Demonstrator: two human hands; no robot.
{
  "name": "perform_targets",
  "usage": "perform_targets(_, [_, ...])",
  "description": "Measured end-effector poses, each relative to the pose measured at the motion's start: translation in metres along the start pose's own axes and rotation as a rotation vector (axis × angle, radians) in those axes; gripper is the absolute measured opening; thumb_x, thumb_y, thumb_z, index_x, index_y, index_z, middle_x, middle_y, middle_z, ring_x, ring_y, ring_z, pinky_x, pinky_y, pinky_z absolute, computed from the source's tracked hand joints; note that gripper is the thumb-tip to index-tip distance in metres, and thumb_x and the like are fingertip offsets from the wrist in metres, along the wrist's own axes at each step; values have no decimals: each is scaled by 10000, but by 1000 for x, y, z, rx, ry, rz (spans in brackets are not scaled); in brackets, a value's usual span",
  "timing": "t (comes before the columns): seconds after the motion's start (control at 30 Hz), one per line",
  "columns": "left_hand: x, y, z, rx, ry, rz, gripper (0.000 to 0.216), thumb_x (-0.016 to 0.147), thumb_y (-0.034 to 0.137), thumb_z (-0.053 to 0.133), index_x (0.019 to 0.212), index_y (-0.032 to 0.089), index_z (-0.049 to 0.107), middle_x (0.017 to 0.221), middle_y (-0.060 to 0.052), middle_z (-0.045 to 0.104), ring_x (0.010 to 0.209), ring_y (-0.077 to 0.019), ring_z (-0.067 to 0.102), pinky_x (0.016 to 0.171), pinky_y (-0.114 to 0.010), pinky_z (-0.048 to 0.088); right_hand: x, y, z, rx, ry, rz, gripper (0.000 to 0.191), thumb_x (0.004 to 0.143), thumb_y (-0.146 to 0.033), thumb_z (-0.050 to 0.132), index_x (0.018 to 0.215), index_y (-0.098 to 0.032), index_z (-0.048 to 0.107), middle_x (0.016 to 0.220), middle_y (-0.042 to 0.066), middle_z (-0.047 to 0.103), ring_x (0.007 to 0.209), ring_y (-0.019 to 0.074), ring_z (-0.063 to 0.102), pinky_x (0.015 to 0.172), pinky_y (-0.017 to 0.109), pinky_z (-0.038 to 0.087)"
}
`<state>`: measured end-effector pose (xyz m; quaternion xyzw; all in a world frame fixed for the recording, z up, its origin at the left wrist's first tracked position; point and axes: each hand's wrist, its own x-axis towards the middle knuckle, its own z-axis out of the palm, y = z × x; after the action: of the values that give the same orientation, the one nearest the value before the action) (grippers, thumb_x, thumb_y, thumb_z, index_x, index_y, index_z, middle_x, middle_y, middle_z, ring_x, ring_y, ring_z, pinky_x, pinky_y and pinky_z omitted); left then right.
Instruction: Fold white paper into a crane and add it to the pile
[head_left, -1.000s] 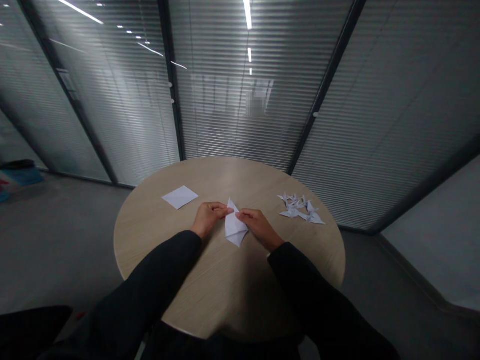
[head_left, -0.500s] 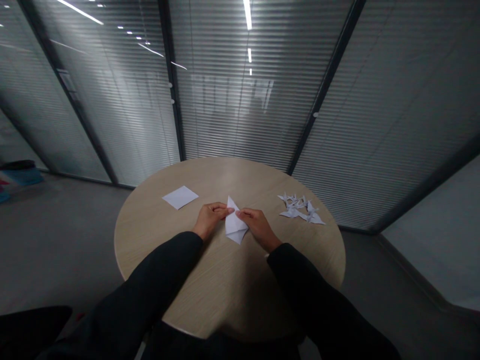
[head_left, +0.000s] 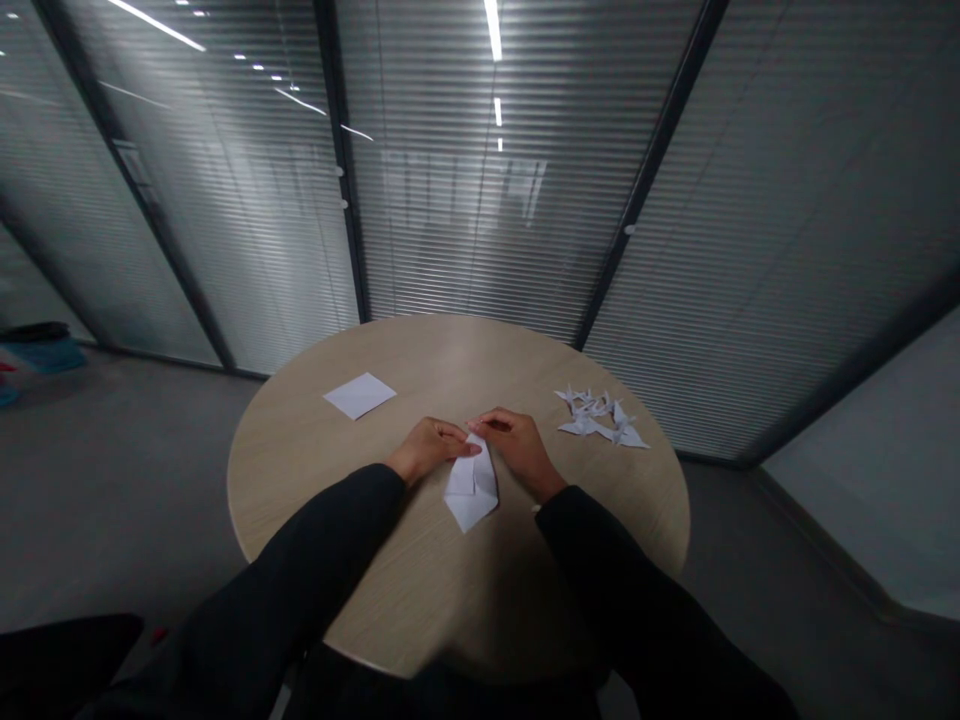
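A folded sheet of white paper (head_left: 472, 490), kite-shaped with its wide pointed end toward me, lies at the middle of the round wooden table. My left hand (head_left: 433, 446) presses on its upper part, fingers closed together across the paper. At the paper's far tip my right hand (head_left: 517, 446) pinches the edge between thumb and fingers. The far tip is partly hidden by my fingers. Both hands rest close together, almost touching.
A flat white square of paper (head_left: 360, 396) lies on the table (head_left: 420, 620) at left. Several folded paper cranes (head_left: 604, 417) are heaped at right. Glass partitions with blinds (head_left: 480, 230) stand behind the table. A blue bin (head_left: 46, 350) is on the floor at far left.
The folded paper has slid toward me, and its far point no longer sticks up past my hands. My right hand has shifted to the far tip; my left lies flatter across the paper.
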<state>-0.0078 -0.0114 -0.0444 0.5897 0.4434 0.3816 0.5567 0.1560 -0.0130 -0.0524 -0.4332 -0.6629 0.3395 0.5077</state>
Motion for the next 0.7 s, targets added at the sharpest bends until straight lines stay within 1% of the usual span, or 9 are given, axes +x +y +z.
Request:
perform_targets(0.1, [1,-2,1,34,-44,-13,287,465,343,834,570,130,673,528,3,574,497,-93,452,527,-246,324,-1,2,2,-26,45,28,239,700,-411,679,693,-174,708,737,63,718,706,200,638,687,313,483])
perform_targets(0.27, [3,-7,2,-10,-81,28,303,519,387,805,614,128,678,539,9,569,497,-83,438,509,-231,299,1,4,2,-50,96,75,280,688,-456,681,682,-178,716,736,57,729,717,215,647,695,325,493])
perform_targets(0.33, [4,-8,2,-29,-74,43,321,526,409,799,627,130,677,536,15,563,495,-81,432,506,-228,298,2,5,2,-13,84,93,303,675,-468,691,736,-173,730,777,61,735,754,224,653,720,334,496])
perform_targets(0.4, [5,-10,2,-12,-46,58,339,535,434,788,621,128,670,519,23,541,483,-77,413,499,-228,286,3,5,2,35,44,107,352,657,-475,704,816,-163,738,802,64,735,770,226,655,725,334,497])
perform_targets(0.47, [5,-11,1,16,-23,63,349,539,444,783,608,125,659,508,27,522,473,-74,393,486,-230,267,2,5,3,51,10,103,364,659,-479,701,821,-155,738,791,65,731,758,221,654,712,326,493])
perform_targets(0.57, [5,-12,1,42,-33,59,352,530,438,791,588,125,640,508,24,514,465,-72,379,470,-230,243,0,6,4,-9,34,79,311,696,-466,674,711,-159,726,743,66,723,725,214,648,686,312,483])
perform_targets(0.7, [4,-10,2,73,-42,61,378,523,471,784,589,132,631,506,25,504,460,-74,370,463,-228,229,-1,9,5,-118,96,91,272,711,-444,671,696,-177,726,736,54,724,718,216,651,664,304,481])
